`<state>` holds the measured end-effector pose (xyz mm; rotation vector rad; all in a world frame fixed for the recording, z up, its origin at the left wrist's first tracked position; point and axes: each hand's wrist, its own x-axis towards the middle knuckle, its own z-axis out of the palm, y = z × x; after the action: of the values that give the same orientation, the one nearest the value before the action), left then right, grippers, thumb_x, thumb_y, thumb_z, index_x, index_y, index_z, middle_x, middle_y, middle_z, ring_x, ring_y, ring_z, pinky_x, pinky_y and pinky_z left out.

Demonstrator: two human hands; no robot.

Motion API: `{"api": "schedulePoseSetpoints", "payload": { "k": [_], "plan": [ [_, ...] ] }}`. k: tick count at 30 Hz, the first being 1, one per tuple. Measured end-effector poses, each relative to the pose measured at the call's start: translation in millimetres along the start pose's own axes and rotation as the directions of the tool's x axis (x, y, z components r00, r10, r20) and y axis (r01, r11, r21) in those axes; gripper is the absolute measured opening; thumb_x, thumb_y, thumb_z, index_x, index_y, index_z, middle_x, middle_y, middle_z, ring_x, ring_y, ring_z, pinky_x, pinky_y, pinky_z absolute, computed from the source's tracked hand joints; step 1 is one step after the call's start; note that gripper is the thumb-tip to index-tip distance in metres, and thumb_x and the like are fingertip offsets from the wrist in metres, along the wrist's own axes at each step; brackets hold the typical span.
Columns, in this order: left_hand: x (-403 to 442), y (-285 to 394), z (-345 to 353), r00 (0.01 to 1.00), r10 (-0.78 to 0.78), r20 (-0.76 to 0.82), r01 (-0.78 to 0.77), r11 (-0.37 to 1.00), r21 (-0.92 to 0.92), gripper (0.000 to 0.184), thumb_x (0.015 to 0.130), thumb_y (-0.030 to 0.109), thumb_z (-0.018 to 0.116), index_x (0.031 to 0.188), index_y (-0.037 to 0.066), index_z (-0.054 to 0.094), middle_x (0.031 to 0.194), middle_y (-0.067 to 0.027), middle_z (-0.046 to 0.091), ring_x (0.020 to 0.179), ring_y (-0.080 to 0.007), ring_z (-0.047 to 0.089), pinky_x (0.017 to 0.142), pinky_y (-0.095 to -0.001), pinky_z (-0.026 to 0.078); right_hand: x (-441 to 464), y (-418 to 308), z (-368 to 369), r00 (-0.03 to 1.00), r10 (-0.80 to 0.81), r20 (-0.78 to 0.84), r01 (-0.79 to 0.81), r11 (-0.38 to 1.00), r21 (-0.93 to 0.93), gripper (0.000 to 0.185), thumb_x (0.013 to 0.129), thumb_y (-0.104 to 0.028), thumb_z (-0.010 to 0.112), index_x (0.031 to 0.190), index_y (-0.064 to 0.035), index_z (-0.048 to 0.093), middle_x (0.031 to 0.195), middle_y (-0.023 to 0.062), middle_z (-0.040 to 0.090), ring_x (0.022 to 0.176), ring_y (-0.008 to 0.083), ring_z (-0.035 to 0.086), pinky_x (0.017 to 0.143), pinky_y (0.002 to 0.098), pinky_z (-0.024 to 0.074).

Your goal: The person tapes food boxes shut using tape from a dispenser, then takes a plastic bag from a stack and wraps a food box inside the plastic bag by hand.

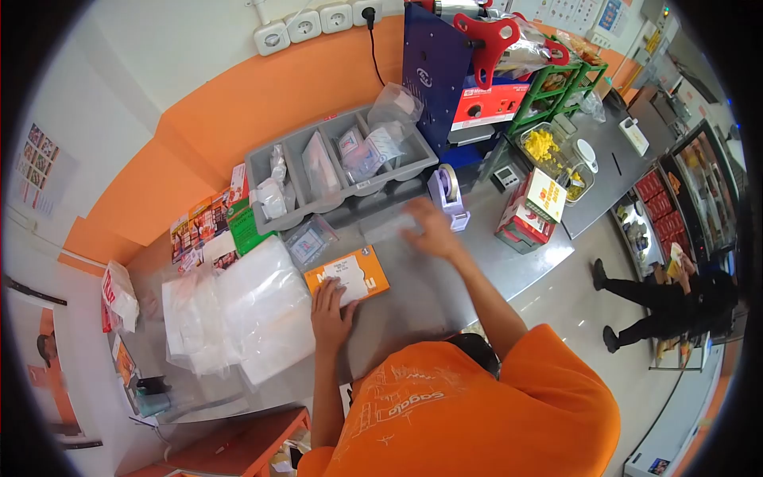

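Counts: 1 orange card (pixel 377 270), 1 white slip (pixel 350 280) on it, 1 purple tape dispenser (pixel 457 216), 1 grey tray (pixel 343 198) with 3 compartments, 1 small timer (pixel 506 176). Card: flat, orange, big white lettering partly covered by the slip, which has small dark print. Lies on the desk (pixel 548 261), just right of the white plastic bags (pixel 266 306). Left hand (pixel 330 312): fingers extended, slightly apart, resting on card and slip, not gripping. Right hand (pixel 431 229): near dispenser, blurred; fingers look half-curled, can't tell if holding anything.
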<state>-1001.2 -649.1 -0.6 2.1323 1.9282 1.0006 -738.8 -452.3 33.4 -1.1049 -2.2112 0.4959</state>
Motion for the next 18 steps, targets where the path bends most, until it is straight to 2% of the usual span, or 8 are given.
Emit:
{"api": "schedulePoseSetpoints", "payload": {
  "k": [3, 6, 8, 9, 10, 13, 14, 18],
  "plan": [
    [11.6, 3.2, -14.8, 0.999, -0.009, 0.043, 0.01, 1.0, -0.019, 0.044, 0.087, 0.027, 0.071, 0.121, 0.002, 0.059, 0.13, -0.0122, 0.059, 0.129, -0.032, 0.049, 0.112, -0.0476, 0.032, -9.1, 47.5, -51.7, 0.922, 0.239, -0.304, -0.245, 0.969, 0.018, 0.046, 0.081, -0.023, 0.076, 0.119, 0.0002, 0.062, 0.123, 0.0213, 0.058, 0.117, 0.0384, 0.054, 0.1, 0.0438, 0.0442],
    [35.2, 9.7, -24.5, 0.999, 0.006, 0.037, -0.009, 0.996, 0.09, 0.044, 0.09, 0.028, 0.065, 0.125, 0.002, 0.058, 0.128, -0.0129, 0.06, 0.125, -0.0328, 0.051, 0.112, -0.0463, 0.031, -26.1, 80.3, -60.1, 0.871, 0.27, -0.411, -0.347, 0.929, -0.127, 0.037, 0.084, -0.021, 0.073, 0.11, 0.0038, 0.065, 0.113, 0.0217, 0.064, 0.104, 0.0371, 0.063, 0.09, 0.0422, 0.0493],
    [55.6, 3.1, -12.3, 0.997, 0.06, -0.05, -0.051, 0.986, 0.158, 0.04, 0.094, 0.028, 0.06, 0.125, 0.002, 0.058, 0.125, -0.014, 0.06, 0.121, -0.0334, 0.052, 0.111, -0.0456, 0.031, -34.8, 91.1, -55.2, 0.851, 0.462, -0.249, -0.453, 0.886, 0.095, 0.035, 0.087, -0.024, 0.071, 0.109, 0.0026, 0.067, 0.109, 0.0205, 0.066, 0.1, 0.0349, 0.065, 0.089, 0.04, 0.0497],
    [58.8, -7.6, 0.2, 0.999, 0.002, -0.032, 0.003, 0.991, 0.137, 0.038, 0.095, 0.028, 0.058, 0.123, 0.003, 0.06, 0.123, -0.0136, 0.061, 0.119, -0.0325, 0.053, 0.11, -0.0457, 0.031, -38.6, 96.3, -52.8, 0.829, 0.537, -0.155, -0.507, 0.839, 0.196, 0.034, 0.088, -0.026, 0.07, 0.108, 0.002, 0.068, 0.107, 0.0199, 0.068, 0.098, 0.0338, 0.066, 0.089, 0.0388, 0.0499],
    [58.5, -23.6, 15.4, 0.998, -0.058, -0.011, 0.058, 0.991, 0.118, 0.035, 0.096, 0.028, 0.057, 0.121, 0.003, 0.062, 0.12, -0.0133, 0.062, 0.118, -0.0316, 0.054, 0.109, -0.0457, 0.032, -39.7, 100.8, -46.3, 0.788, 0.606, -0.11, -0.555, 0.776, 0.3, 0.029, 0.091, -0.025, 0.068, 0.103, 0.0012, 0.071, 0.095, 0.0155, 0.072, 0.09, 0.0265, 0.069, 0.082, 0.0356, 0.0518],
    [60.2, -30.2, 24.9, 0.987, -0.161, 0.02, 0.159, 0.983, 0.097, 0.026, 0.096, 0.026, 0.057, 0.111, 0.007, 0.066, 0.109, -0.0107, 0.066, 0.111, -0.0289, 0.057, 0.108, -0.0453, 0.032, -38.3, 101.5, -44.0, 0.742, 0.669, 0.032, -0.603, 0.646, 0.467, 0.027, 0.091, -0.024, 0.067, 0.103, 0.0, 0.072, 0.094, 0.0109, 0.072, 0.091, 0.0209, 0.068, 0.08, 0.0334, 0.0515],
    [59.9, -30.6, 24.6, 0.985, -0.168, 0.024, 0.165, 0.982, 0.086, 0.025, 0.096, 0.026, 0.058, 0.11, 0.007, 0.066, 0.108, -0.0101, 0.067, 0.11, -0.0288, 0.057, 0.108, -0.0449, 0.032, -36.7, 103.6, -45.5, 0.737, 0.673, 0.058, -0.615, 0.632, 0.472, 0.024, 0.09, -0.024, 0.069, 0.1, -0.0027, 0.073, 0.09, 0.0057, 0.07, 0.082, 0.0146, 0.064, 0.073, 0.0297, 0.0493],
    [63.5, -35.2, 21.7, 0.965, -0.233, 0.117, 0.23, 0.972, 0.042, 0.022, 0.094, 0.025, 0.061, 0.108, 0.009, 0.065, 0.106, -0.0092, 0.067, 0.109, -0.029, 0.058, 0.109, -0.0441, 0.03, -32.5, 112.8, -54.7, 0.63, 0.725, 0.276, -0.734, 0.44, 0.517, 0.016, 0.091, -0.023, 0.068, 0.097, -0.0082, 0.071, 0.088, 0.0017, 0.067, 0.083, 0.0115, 0.06, 0.076, 0.0289, 0.0472]
  ]
}}
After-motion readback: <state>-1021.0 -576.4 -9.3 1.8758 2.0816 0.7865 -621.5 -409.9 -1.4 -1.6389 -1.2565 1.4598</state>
